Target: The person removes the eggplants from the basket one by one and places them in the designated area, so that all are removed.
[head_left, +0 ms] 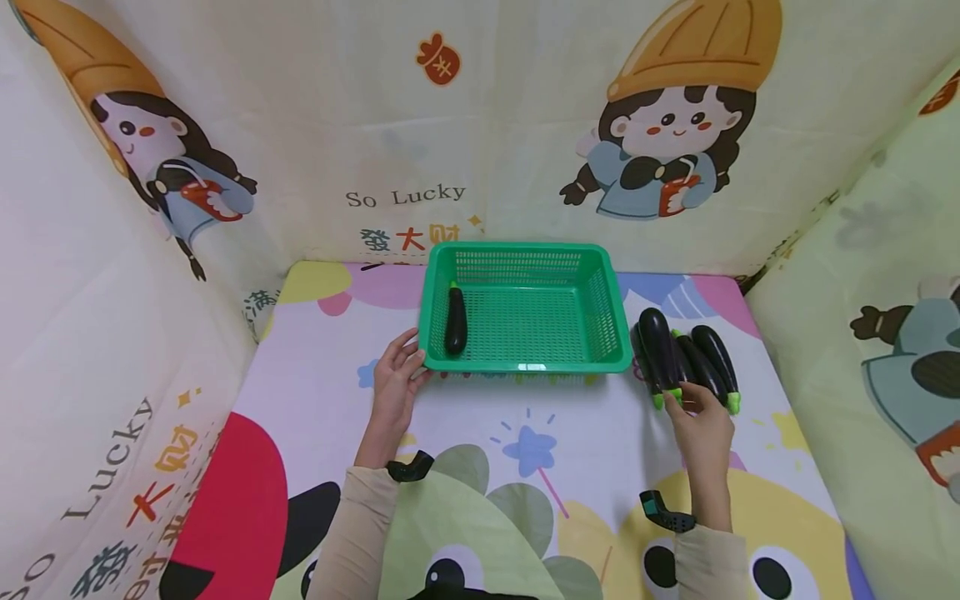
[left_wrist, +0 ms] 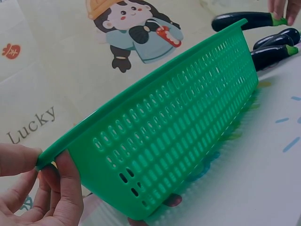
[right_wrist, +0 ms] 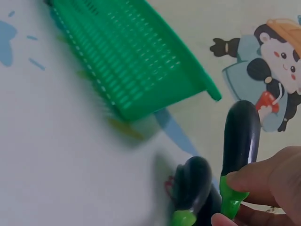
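A green plastic basket (head_left: pixel 525 367) stands at the back of the table, with one eggplant (head_left: pixel 456 321) lying inside near its left wall. My left hand (head_left: pixel 396 379) grips the basket's front left corner; in the left wrist view the thumb is on the rim (left_wrist: pixel 136 96) and fingers are beneath it. Right of the basket, my right hand (head_left: pixel 703 425) pinches a dark eggplant (head_left: pixel 657 346) by its green stem end. The right wrist view shows this held eggplant (right_wrist: pixel 241 136) raised above the others. More eggplants (head_left: pixel 716 354) lie bunched beside and below it.
A patterned cloth (head_left: pixel 480 433) with cartoon prints covers the table. Printed fabric walls (head_left: pixel 517 125) rise behind the basket and along both sides. The eggplant bunch lies close to the basket's right end.
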`<state>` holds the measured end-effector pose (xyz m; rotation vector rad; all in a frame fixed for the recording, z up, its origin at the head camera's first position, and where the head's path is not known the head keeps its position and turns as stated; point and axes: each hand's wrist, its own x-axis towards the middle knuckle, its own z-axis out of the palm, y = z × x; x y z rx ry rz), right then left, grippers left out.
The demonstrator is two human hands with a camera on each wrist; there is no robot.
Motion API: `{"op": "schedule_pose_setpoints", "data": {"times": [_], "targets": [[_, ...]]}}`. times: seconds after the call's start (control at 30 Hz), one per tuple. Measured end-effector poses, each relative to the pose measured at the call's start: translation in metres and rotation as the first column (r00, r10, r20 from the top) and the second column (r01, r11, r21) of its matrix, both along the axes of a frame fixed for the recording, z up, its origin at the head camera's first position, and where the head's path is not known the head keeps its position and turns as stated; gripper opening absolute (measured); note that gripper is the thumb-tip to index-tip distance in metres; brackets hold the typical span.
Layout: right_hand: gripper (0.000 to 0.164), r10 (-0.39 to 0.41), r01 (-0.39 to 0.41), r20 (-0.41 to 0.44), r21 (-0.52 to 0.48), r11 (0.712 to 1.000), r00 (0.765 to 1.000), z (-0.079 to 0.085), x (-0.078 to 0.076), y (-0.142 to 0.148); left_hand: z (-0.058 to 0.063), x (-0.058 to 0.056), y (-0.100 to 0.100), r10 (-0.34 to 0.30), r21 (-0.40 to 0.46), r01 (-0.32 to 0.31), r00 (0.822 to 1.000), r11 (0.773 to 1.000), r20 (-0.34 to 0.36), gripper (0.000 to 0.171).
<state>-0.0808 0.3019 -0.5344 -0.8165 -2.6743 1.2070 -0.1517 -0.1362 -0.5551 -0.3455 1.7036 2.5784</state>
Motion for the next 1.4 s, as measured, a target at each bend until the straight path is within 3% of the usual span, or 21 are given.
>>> {"op": "schedule_pose_setpoints", "data": {"times": [0.4,0.7,1.4], "targets": [[0.04,-0.001,0.003,-0.026,0.058,0.998,1.0,-0.027,0.002,-0.015,-0.001,0.001,0.0,0.005,0.006,-0.005,1.0,1.0,0.01,0.045],[0.038,0.052,-0.045,-0.048,0.137,0.99,0.997,-0.035,-0.003,-0.022,-0.002,0.001,-0.001,-0.004,0.014,0.004,1.0,1.0,0.016,0.043],[0.036,0.029,-0.026,-0.027,0.117,0.993,0.999,-0.043,-0.009,-0.032,0.0,0.0,-0.002,-0.008,-0.002,0.008,1.0,1.0,0.002,0.044]]}}
